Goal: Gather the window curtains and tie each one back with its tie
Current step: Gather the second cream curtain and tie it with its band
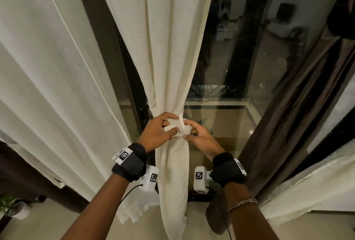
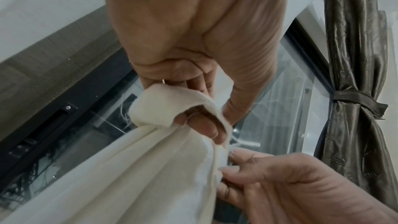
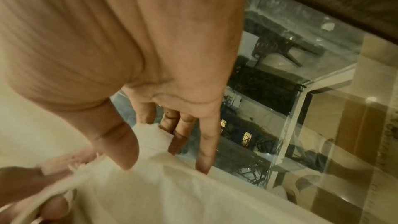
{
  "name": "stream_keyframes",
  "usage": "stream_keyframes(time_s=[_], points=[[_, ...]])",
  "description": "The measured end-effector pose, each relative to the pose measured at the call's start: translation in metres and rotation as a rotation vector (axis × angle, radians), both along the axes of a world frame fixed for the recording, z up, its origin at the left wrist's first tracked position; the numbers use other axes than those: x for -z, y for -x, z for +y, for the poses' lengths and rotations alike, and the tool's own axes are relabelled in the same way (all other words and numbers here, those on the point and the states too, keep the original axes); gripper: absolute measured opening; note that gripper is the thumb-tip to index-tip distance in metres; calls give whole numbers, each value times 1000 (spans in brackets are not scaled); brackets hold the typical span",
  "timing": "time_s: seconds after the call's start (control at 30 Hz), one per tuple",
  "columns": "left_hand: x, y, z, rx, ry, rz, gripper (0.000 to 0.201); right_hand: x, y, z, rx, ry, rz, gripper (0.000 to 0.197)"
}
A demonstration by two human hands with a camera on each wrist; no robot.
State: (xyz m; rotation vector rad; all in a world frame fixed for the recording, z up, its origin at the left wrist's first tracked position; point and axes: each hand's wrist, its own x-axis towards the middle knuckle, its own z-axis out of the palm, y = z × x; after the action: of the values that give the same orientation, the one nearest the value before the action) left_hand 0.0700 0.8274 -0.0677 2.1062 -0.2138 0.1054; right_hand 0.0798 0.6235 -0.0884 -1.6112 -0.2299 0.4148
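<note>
A cream curtain (image 1: 169,67) hangs gathered into a narrow bunch in front of the glass. A cream fabric tie (image 1: 179,128) wraps the bunch at waist height. My left hand (image 1: 175,123) grips one end of the tie from the left, its fingers curled round the folded strip (image 2: 163,108). From the right, my right hand (image 1: 187,131) pinches the other end (image 3: 155,137) between thumb and fingers. In the wrist views the left hand (image 2: 204,118) and right hand (image 3: 155,146) sit close together over the bunched curtain (image 3: 172,193). The knot itself is hidden by the fingers.
A wider cream curtain panel (image 1: 48,67) hangs at the left. At the right a brown curtain (image 2: 355,57) is held by its own brown tie (image 2: 361,98). Glass door panes (image 1: 230,47) lie behind, and a small potted plant (image 1: 5,205) stands on the floor, lower left.
</note>
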Motion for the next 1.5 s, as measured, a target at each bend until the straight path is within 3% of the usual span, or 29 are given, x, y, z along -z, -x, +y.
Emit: stream_keyframes(time_s=[0.2,0.37,0.57,0.8,0.97,1.03,1.13,1.33,1.4,1.5], points=[[-4,6,-12,40,-88,72,60,5,-4,-1,107,-33,-86,31],[-5,5,-17,27,-151,30,60,3,-3,-3,227,123,-277,26],[-5,2,-17,-3,-157,61,52,-1,-1,0,224,248,-367,33],[-5,3,-17,105,-207,42,53,4,14,19,217,457,-563,39],[-16,6,-13,13,-130,76,35,3,19,27,192,501,-553,53],[-19,8,-12,-12,-205,10,29,2,20,28,187,477,-565,39],[-23,15,-14,-22,-366,-80,35,3,18,29,203,409,-597,18],[-28,20,-3,-105,-431,-321,35,10,8,17,258,308,-475,20],[-29,19,2,-216,-353,-452,33,8,6,9,213,273,-378,20],[-33,26,6,-383,56,-606,47,-9,9,2,114,247,-262,31]])
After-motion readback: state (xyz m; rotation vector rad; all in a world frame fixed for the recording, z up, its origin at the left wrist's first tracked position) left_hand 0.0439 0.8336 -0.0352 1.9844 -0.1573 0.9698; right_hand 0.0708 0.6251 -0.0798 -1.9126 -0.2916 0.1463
